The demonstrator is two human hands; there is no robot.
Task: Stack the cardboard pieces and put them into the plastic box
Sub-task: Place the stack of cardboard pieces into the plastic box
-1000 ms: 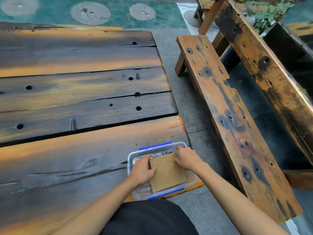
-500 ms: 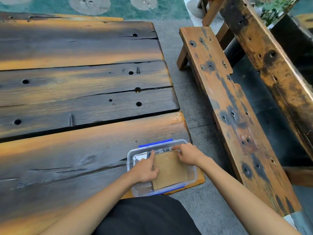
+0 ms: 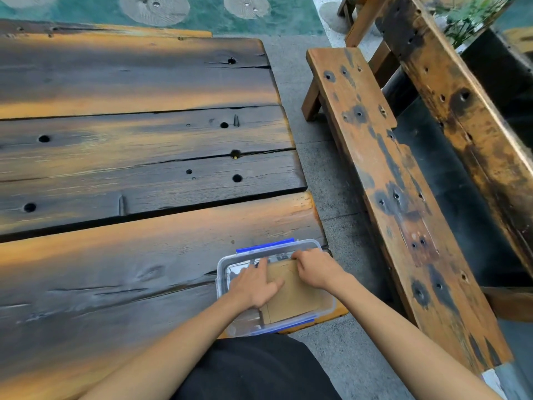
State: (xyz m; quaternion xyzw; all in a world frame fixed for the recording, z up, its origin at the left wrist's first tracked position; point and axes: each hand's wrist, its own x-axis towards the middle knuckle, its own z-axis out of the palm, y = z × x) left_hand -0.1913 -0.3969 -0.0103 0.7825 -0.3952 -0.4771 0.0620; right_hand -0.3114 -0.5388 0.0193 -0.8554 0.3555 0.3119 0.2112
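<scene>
Both bare forearms reach forward and converge. The left hand [image 3: 255, 287] lies palm down, fingers stretched flat and pointing ahead, thumb spread toward the right hand [image 3: 315, 268]. The right hand sits just beside it, slightly further forward, knuckles up and fingers curled under, wrist bent a little inward.

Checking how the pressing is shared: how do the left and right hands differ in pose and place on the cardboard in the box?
The left hand lies flat with fingers stretched, over the left edge of the cardboard; the right hand is curled, knuckles up, at its far right corner. The left sits nearer the person, the right nearer the far wall of the plastic box. Both press down on the cardboard.
</scene>
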